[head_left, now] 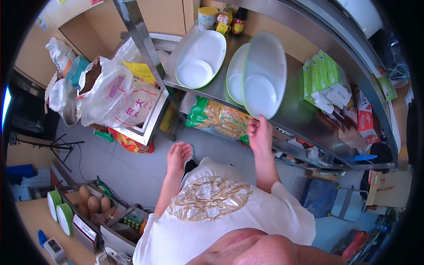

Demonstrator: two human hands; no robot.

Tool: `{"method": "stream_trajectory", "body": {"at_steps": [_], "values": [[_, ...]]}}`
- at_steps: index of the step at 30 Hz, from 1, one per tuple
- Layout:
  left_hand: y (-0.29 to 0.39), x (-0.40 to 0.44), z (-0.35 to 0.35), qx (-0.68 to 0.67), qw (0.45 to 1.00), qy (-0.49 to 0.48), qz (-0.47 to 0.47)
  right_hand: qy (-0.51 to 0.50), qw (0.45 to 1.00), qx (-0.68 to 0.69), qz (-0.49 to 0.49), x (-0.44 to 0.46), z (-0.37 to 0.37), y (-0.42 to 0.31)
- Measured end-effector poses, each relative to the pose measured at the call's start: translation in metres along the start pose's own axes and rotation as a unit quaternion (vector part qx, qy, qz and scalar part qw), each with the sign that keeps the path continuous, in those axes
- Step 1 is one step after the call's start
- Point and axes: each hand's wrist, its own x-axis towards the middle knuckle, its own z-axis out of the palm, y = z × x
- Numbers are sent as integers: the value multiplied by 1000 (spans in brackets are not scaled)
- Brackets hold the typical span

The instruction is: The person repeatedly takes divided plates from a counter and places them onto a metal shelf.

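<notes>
My right hand (260, 132) pinches the near rim of a white oval dish (265, 62), which is tilted up above the steel shelf. Behind it, partly hidden, another white oval dish (235, 70) rests on the shelf. To the left lies a third oval dish (207, 46) with a green outer side and a round white area at its near end. My left hand (177, 158) hangs in front of my shirt, palm upward, fingers loosely extended and holding nothing.
Green-and-white boxes (324, 79) stand on the right of the steel shelf (293, 95). Jars and bottles (224, 20) line its back. A packet of dried sticks (221, 119) sits below. Plastic bags (112, 95) fill the left counter. A blue chair (324, 194) stands lower right.
</notes>
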Motion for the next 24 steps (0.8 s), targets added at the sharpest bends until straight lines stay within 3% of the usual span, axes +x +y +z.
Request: {"method": "stream_trajectory", "body": {"at_steps": [5,10,24], "values": [[48,31,9,72,995,-50,42,-70,996,29,47,13,80,40],[95,61,18,120,984,-86,97,-75,993,56,70,27,149,76],[142,118,34,199,935,-155,248,-36,996,62,60,65,227,149]]}}
